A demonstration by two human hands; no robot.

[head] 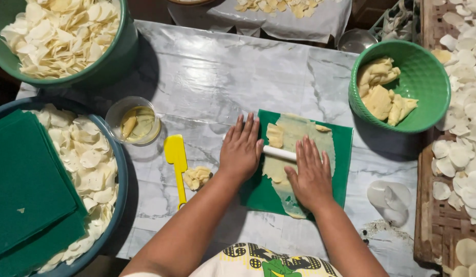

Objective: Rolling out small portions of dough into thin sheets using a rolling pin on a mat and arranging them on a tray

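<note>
left hand [241, 149] and right hand [311, 174], fingers flat and extended, press palms down on a thin white cylindrical rolling pin [279, 153]; neither curls around it. the pin lies across a thin pale yellow dough sheet [299, 134] on a green rectangular mat [342, 169]. a yellow plastic scraper [176, 159] lies left of the mat.

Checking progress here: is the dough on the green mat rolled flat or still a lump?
Mostly flat: the dough is spread thin along the green mat, with thicker bits near its top. Both hands, left and right, press a white roller.
</note>
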